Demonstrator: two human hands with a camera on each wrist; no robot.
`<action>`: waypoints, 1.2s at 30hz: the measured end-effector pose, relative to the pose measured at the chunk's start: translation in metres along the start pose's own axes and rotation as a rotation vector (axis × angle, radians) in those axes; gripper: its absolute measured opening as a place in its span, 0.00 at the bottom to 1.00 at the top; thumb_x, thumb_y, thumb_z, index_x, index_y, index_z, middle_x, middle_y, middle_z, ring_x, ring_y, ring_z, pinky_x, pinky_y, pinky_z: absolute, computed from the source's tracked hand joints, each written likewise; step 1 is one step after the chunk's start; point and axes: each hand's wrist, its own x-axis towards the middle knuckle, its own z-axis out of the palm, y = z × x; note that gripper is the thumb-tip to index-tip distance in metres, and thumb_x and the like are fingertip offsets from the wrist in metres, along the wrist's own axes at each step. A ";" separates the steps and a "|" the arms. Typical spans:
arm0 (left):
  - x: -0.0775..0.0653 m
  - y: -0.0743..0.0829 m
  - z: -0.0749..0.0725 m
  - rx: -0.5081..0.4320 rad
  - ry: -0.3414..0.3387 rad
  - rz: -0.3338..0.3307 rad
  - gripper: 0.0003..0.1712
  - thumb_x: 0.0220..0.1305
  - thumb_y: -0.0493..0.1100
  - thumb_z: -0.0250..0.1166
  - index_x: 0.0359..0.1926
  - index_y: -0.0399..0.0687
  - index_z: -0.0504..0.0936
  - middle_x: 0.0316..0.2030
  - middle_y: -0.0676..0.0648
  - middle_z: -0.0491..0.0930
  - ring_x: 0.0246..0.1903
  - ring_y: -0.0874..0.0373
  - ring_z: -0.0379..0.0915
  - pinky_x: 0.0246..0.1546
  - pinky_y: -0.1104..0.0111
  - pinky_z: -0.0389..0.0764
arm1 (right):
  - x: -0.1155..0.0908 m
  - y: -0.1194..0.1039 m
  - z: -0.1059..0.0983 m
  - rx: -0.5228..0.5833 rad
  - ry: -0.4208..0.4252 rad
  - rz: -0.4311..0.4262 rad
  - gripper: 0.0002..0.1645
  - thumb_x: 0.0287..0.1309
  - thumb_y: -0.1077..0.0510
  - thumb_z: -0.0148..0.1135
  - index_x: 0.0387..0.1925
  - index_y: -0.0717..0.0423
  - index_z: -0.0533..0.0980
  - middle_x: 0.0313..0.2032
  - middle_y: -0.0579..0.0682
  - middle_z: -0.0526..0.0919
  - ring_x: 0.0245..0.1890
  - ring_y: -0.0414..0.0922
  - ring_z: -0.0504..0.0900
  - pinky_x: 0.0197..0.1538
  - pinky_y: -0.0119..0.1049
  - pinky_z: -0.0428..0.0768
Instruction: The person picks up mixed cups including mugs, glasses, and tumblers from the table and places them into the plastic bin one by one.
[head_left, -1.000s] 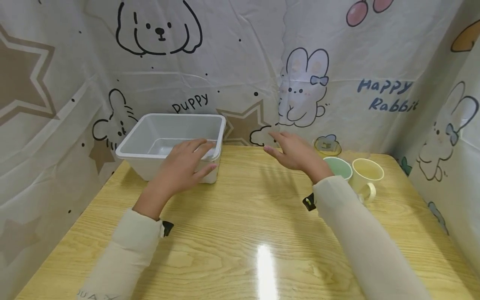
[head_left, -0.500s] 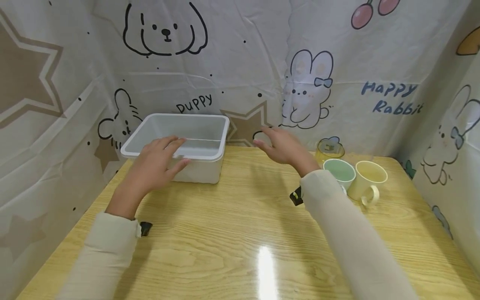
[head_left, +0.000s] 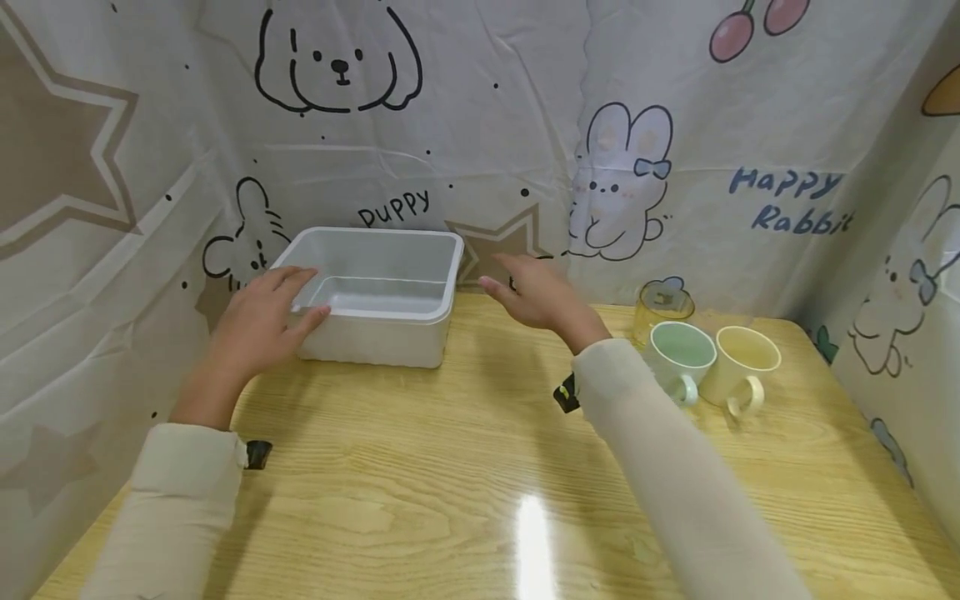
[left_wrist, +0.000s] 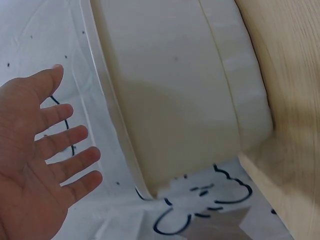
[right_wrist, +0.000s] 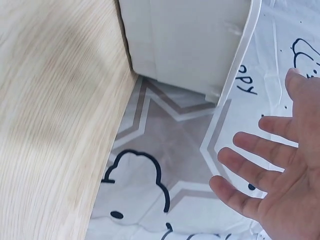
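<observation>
A white rectangular plastic bin (head_left: 375, 337) stands at the back left of the wooden table. My left hand (head_left: 258, 321) overlaps the bin's front left corner in the head view. In the left wrist view that hand (left_wrist: 35, 155) shows spread fingers, apart from the bin's rim, holding nothing. To the right of the bin my right hand (head_left: 536, 292) hovers with its fingers extended. The right wrist view shows the same hand (right_wrist: 270, 175) with a bare palm and a gap to the bin's side wall (right_wrist: 190, 45).
On the right of the table stand a green mug (head_left: 682, 354), a pale yellow mug (head_left: 742, 367) and a clear amber cup (head_left: 663, 304) behind them. A printed curtain (head_left: 480, 125) hangs around the table (head_left: 420, 483).
My left hand has moved left, from over the front of the bin to its left corner. My right hand has shifted left, nearer the bin. The view has turned slightly.
</observation>
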 end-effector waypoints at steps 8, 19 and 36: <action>0.001 -0.025 0.001 -0.045 0.003 -0.069 0.39 0.78 0.57 0.55 0.76 0.36 0.61 0.72 0.26 0.58 0.70 0.24 0.50 0.66 0.30 0.52 | 0.009 -0.011 0.009 0.029 0.034 -0.015 0.44 0.77 0.33 0.43 0.78 0.58 0.58 0.75 0.57 0.65 0.74 0.55 0.63 0.74 0.52 0.62; 0.005 -0.057 0.011 -0.168 0.044 -0.161 0.39 0.79 0.55 0.53 0.75 0.30 0.59 0.69 0.23 0.59 0.68 0.22 0.50 0.65 0.28 0.54 | 0.024 -0.023 0.030 0.190 0.077 0.016 0.38 0.77 0.38 0.50 0.74 0.60 0.65 0.65 0.58 0.77 0.65 0.53 0.76 0.67 0.50 0.73; 0.002 -0.077 0.023 -0.391 0.189 -0.365 0.38 0.80 0.58 0.45 0.72 0.29 0.66 0.60 0.25 0.71 0.56 0.31 0.69 0.50 0.43 0.73 | 0.028 -0.036 0.060 0.938 0.106 0.232 0.38 0.77 0.46 0.54 0.77 0.62 0.59 0.57 0.59 0.80 0.51 0.56 0.83 0.52 0.50 0.84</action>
